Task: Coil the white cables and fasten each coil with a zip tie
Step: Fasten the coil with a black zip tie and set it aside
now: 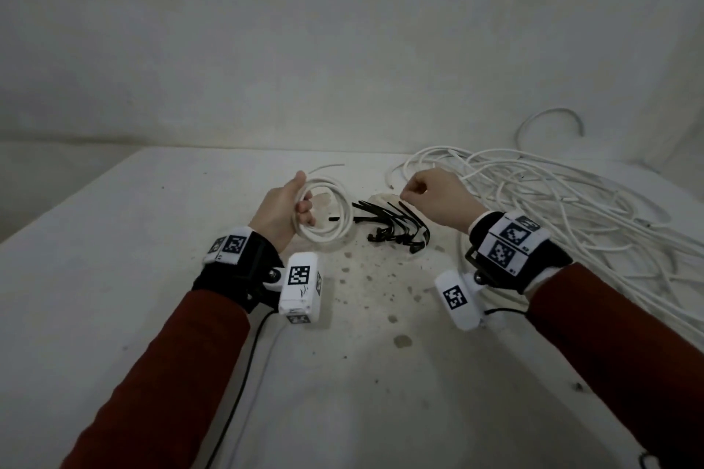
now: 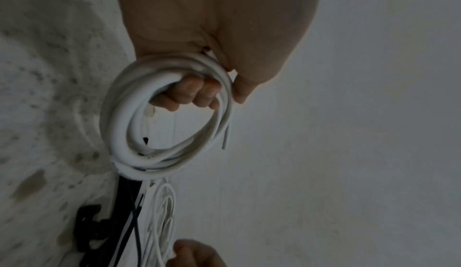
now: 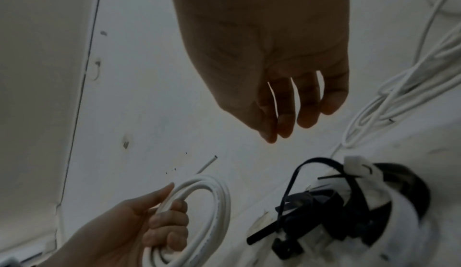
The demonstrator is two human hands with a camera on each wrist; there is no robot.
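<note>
From the head view, my left hand (image 1: 284, 207) grips the white coil (image 1: 327, 211), fingers curled through its ring and thumb up along the outer turns, holding it just above the desk (image 1: 152, 240). The black zip ties (image 1: 392, 227) lie just to the right of the coil, between my two hands, their long strips fanning up and away from the clustered heads. My right hand (image 1: 434, 198) hangs right over their far tips, so it is the nearer one for picking a tie; its fingers are bent down and I cannot tell here whether they pinch anything. The tangle of loose cables (image 1: 571, 202) sprawls further right. The left wrist view shows what the head view hides: the coil's cut end (image 2: 225, 139) sticking free from the turns, unfastened. The right wrist view settles my right hand (image 3: 274, 74): fingers relaxed, pointing down, empty, with the ties below and to its right.
</note>
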